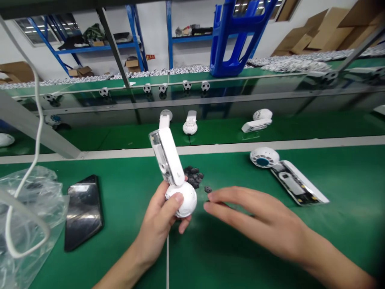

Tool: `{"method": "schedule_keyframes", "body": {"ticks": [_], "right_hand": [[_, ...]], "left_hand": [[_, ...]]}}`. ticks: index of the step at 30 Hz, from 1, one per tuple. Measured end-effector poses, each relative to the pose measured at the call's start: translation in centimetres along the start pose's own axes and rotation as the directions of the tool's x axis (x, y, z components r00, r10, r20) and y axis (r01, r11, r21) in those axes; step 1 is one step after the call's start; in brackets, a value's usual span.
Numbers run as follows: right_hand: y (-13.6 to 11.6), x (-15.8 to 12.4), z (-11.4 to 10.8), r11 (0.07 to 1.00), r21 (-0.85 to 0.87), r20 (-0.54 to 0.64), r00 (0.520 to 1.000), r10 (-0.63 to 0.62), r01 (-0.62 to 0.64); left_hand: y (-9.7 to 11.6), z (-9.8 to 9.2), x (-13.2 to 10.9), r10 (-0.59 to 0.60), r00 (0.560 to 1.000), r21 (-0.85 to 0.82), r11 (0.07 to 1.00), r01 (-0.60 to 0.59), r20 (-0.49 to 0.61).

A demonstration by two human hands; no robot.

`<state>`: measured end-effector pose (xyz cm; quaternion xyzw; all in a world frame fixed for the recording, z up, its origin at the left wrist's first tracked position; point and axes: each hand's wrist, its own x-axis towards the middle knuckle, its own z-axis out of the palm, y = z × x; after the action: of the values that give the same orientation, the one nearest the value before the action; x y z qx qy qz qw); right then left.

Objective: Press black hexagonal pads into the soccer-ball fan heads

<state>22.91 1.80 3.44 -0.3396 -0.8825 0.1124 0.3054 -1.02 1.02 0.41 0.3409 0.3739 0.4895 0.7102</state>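
Head view: left hand gripping white fan body, right hand open beside dark rubber pieces, black smartphone nearby.

Head-worn view, facing forward and down, close above left hand and right hand

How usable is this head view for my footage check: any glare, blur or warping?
Head view: the wide lens bows the white bench rail toward the edges; glare streaks the black smartphone; the white handheld fan in the left hand is fairly sharp; the blue shelving looks softer.
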Motion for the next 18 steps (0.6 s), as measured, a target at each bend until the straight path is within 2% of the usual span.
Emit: {"method": "schedule_keyframes", "body": {"ticks": [3,6,8,12,14,16,18], "right_hand": [[-1.6,-0.6,-0.7,0.991,0.133,-0.091,0.995,0.038,-0.025],[-2.7,-1.6,-0.4,0.994,0.103,-0.26,0.964,0.055,-0.028],[-3.1,-2.1,0.1,0.997,0.063,-0.323,0.945,0.057,-0.038],[-3.2,-1.9,0.5,1.0,0.017,-0.301,0.954,-0.012,0.018],[-3.2,-1.1,0.7,0.997,0.068,-0.268,0.963,-0.022,0.041],[-3.3,-0.3,1.3,0.982,0.188,-0.301,0.951,0.069,-0.012],[-3.5,0.4,2.1,0.909,0.396,-0.339,0.899,0.277,-0.13]], "left_hand": [[-0.3,0.1,-0.2,0.018,0.998,-0.023,1.0,-0.017,0.059],[-0.4,0.3,-0.5,-0.003,0.993,-0.024,1.0,0.006,0.114],[-0.4,0.4,-0.8,-0.021,0.99,-0.006,1.0,0.022,0.141],[-0.6,0.4,-1.1,-0.007,0.989,0.003,1.0,0.007,0.149],[-0.8,0.2,-1.2,0.002,0.992,0.034,0.999,-0.006,0.126],[-1.1,0.1,-1.3,0.014,0.995,0.094,0.995,-0.024,0.103],[-1.2,0.1,-1.5,0.042,0.994,0.159,0.986,-0.058,0.105]]}}
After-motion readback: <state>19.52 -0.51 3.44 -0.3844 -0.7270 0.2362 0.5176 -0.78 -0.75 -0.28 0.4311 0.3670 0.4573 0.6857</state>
